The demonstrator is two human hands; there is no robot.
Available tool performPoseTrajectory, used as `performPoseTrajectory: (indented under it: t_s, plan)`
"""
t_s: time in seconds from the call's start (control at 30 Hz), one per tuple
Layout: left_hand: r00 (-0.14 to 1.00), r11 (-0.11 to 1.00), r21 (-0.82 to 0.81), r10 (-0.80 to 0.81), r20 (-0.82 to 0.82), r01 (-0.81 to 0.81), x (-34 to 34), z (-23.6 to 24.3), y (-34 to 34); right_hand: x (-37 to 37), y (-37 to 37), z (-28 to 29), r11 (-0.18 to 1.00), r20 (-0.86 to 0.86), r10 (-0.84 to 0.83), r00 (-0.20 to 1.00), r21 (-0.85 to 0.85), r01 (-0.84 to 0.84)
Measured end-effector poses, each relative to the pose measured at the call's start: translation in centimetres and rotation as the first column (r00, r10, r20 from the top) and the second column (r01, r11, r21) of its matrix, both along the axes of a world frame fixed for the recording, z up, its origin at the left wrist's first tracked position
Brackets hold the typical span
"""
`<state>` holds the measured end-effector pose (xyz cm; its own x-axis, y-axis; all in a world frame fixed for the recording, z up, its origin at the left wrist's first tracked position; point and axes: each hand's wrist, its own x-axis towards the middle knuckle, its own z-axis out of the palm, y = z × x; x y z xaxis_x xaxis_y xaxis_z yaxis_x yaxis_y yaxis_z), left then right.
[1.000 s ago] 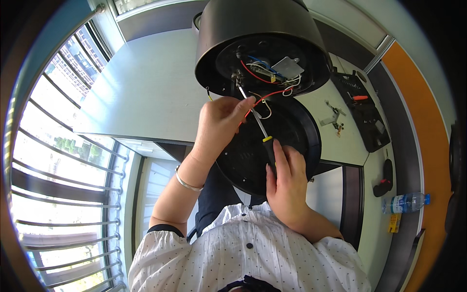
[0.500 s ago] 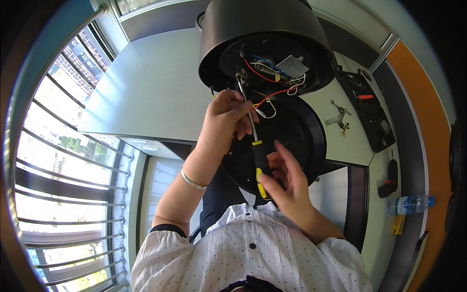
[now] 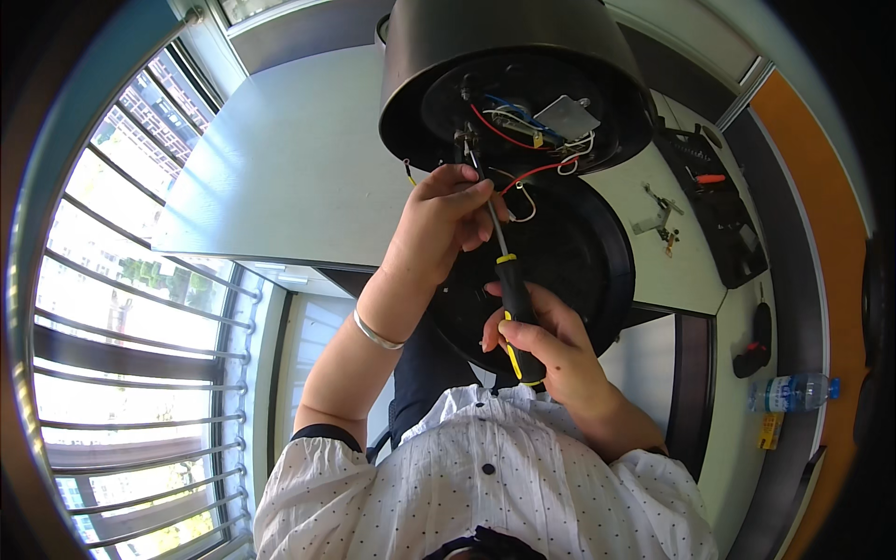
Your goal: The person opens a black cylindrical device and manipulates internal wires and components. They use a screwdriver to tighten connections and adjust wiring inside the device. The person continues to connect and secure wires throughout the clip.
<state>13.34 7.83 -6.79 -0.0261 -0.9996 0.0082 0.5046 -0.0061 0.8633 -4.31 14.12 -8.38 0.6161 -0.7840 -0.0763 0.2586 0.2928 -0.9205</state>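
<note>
A large dark cylindrical appliance (image 3: 513,47) lies tipped over, its open underside facing me with red, blue and white wires and a grey metal plate (image 3: 568,119). My right hand (image 3: 551,341) is wrapped round the black-and-yellow handle of a screwdriver (image 3: 521,303). My left hand (image 3: 453,210) pinches the steel shaft higher up. The tip reaches a small metal fitting inside the underside, left of the wires; whether it sits in a screw is too small to tell. Below the hands is a round black base cover (image 3: 579,243), joined to the appliance by loose wires.
Small metal parts (image 3: 661,219) lie on the table at right, beside an open black tool case (image 3: 719,210) with a red-handled tool. Further right are a black-and-red tool (image 3: 754,345) and a water bottle (image 3: 793,393). A barred window (image 3: 131,308) runs along the left.
My right hand's fingers have closed round the screwdriver handle, where they were spread before. The screwdriver and both hands have shifted slightly right in the picture.
</note>
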Motion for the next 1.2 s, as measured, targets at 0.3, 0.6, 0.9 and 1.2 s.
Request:
performPoseTrajectory:
  t_s: [0.3,0.6,0.9,1.2]
  plan:
    - [1.000,1.000,0.017,-0.008,-0.013,0.008,0.24,-0.31,-0.32,0.10,-0.22,-0.54,1.000,0.002,-0.006,1.000,-0.024,0.006]
    - [0.999,0.999,0.037,-0.015,-0.038,0.017,0.25,-0.28,-0.50,0.11,-0.21,-0.33,1.000,-0.030,-0.011,0.999,-0.018,0.010]
    - [0.999,0.999,0.045,-0.011,-0.039,0.013,0.29,-0.41,-0.53,0.12,-0.15,-0.25,1.000,-0.039,-0.012,0.999,-0.026,0.010]
    - [0.993,0.998,0.027,-0.060,-0.097,0.063,0.76,-0.67,-0.85,0.21,-0.13,-0.10,0.999,-0.056,-0.018,0.998,-0.035,0.016]
